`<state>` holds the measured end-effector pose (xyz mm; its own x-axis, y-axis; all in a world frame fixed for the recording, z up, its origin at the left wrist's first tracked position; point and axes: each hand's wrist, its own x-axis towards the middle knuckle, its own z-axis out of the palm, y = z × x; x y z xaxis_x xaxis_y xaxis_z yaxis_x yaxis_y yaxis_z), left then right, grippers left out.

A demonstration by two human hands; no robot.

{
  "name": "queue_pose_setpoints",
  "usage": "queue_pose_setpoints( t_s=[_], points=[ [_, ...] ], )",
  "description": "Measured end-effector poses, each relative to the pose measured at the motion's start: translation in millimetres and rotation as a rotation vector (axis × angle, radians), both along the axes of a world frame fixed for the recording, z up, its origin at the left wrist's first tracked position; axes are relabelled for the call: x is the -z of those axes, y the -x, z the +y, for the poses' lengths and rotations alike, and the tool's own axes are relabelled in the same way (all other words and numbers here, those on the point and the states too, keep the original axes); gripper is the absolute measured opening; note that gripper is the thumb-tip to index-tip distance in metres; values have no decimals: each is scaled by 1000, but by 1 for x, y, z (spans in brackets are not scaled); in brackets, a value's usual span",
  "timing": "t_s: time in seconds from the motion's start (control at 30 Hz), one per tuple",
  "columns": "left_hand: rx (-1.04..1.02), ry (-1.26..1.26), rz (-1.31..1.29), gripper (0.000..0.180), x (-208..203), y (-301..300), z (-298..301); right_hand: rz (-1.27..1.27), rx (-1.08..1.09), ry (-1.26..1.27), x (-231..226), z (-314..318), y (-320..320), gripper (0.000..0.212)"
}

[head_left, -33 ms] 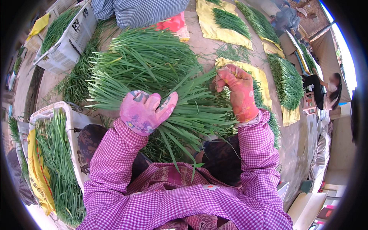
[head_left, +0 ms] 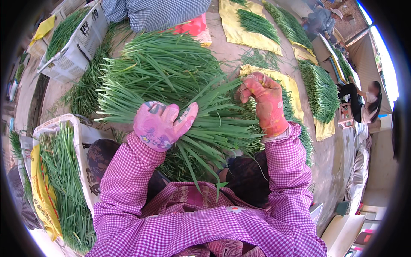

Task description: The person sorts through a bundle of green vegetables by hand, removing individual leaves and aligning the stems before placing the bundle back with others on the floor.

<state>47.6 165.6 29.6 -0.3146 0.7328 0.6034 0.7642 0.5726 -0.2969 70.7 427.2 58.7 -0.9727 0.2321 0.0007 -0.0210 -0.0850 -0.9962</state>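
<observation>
A loose bunch of green garlic chives [head_left: 218, 126] lies across my lap area, its pale ends to the left and its leaf tips fanning right. Around the middle of it closes my left hand [head_left: 160, 124], in a pink and lilac patterned glove. My right hand [head_left: 266, 103], in a stained orange-red glove, is closed in a pinch on a few chive leaves that stick up from the bunch. Its fingertips partly hide those leaves. Just beyond the bunch rises a large heap of garlic chives [head_left: 167, 64].
White crates of chives stand at left, one near [head_left: 78, 154] and one far [head_left: 79, 55]. Yellow sheets [head_left: 239, 36] and rows of chives [head_left: 319, 94] cover ground at right. Someone in checked clothing [head_left: 167, 13] is ahead; another person [head_left: 364, 100] sits far right.
</observation>
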Motion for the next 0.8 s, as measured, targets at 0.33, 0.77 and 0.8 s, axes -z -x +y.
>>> queue_pose_setpoints(
  t_s=[0.33, 0.77, 0.8],
  points=[
    [-232, -49, 8, 44, 4, 21, -24, 70, 110, -114, -11, 29, 1, 28],
    [-290, -40, -4, 45, 8, 28, -26, -121, -211, -184, 2, 8, -13, 38],
    [-276, -36, 2, 45, 9, 28, -26, -69, -174, -75, -1, 5, -13, 35]
  ],
)
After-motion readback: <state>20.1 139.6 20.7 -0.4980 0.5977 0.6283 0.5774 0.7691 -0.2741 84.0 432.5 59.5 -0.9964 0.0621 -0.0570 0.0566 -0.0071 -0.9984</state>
